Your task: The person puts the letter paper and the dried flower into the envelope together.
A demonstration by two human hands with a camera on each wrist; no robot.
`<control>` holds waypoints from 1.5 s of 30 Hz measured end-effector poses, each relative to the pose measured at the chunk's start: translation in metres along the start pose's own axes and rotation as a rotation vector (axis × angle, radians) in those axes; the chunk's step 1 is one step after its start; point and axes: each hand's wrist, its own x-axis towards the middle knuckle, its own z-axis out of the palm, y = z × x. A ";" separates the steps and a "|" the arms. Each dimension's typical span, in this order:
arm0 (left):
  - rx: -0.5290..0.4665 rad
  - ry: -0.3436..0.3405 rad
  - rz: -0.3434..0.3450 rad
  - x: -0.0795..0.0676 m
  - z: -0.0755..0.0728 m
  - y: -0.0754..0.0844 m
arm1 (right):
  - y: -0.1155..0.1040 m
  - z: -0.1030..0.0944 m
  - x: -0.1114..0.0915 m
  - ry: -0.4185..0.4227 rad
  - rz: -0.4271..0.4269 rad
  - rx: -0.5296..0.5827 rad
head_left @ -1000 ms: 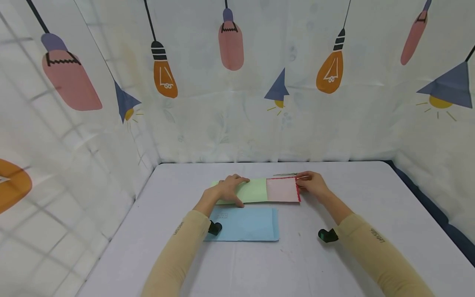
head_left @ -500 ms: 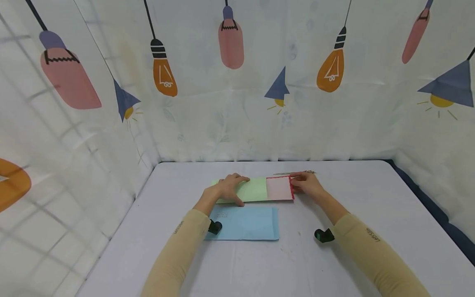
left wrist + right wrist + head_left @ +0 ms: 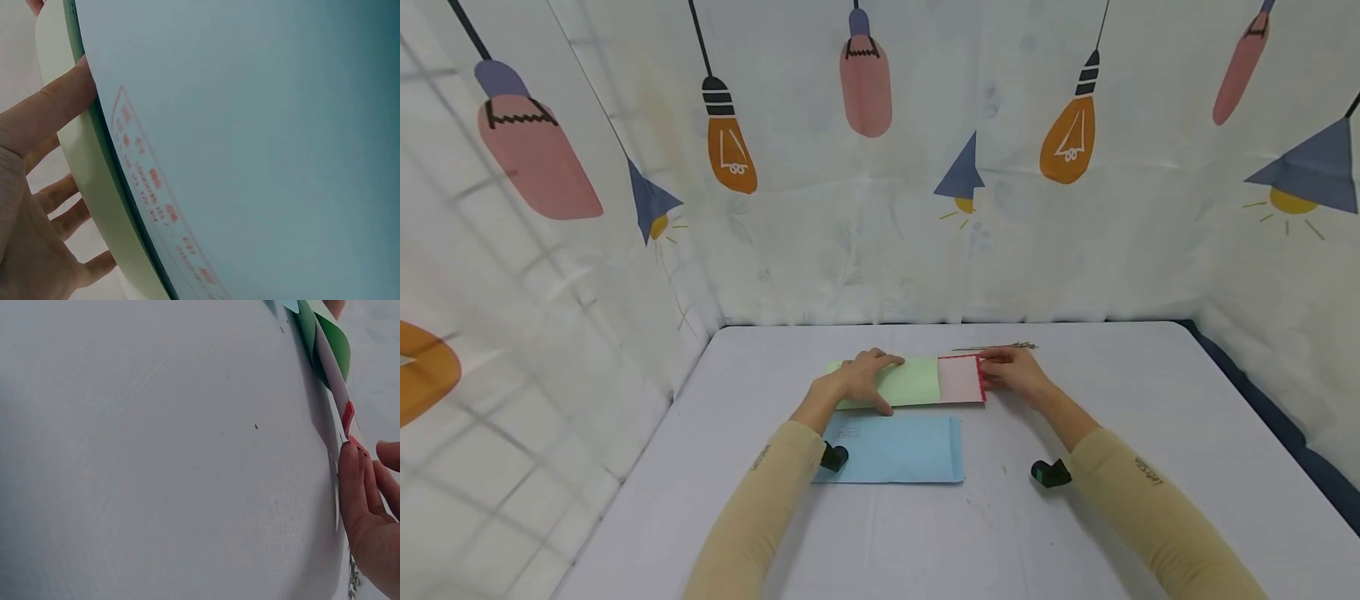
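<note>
A green paper envelope (image 3: 917,382) lies near the far side of the table. My left hand (image 3: 857,379) spans it, thumb at the near edge and fingers over the far edge, holding it. In the left wrist view the thumb rests on the bowed envelope (image 3: 100,169) and the other fingertips are hidden behind it. A pale pink card (image 3: 958,379) with red trim sticks out of the envelope's right end. Its right end is between the fingers of my right hand (image 3: 1011,371). In the right wrist view the envelope's mouth (image 3: 337,347) bulges open around the card.
A light blue envelope (image 3: 898,450) with small printed lines lies just in front of the green one. A thin dried sprig (image 3: 992,347) lies behind the right hand. The white table (image 3: 940,533) meets hanging cloth at the back and left.
My right hand has moved left with the pink card, and less of the card now shows outside the green envelope. The left hand has stayed in place.
</note>
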 end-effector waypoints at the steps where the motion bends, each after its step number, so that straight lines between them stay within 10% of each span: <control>1: 0.001 -0.002 -0.001 0.000 0.000 0.000 | 0.000 0.001 0.000 -0.001 0.006 -0.001; 45: -0.003 0.008 -0.002 -0.002 -0.001 0.004 | -0.007 0.034 0.001 -0.172 0.008 0.130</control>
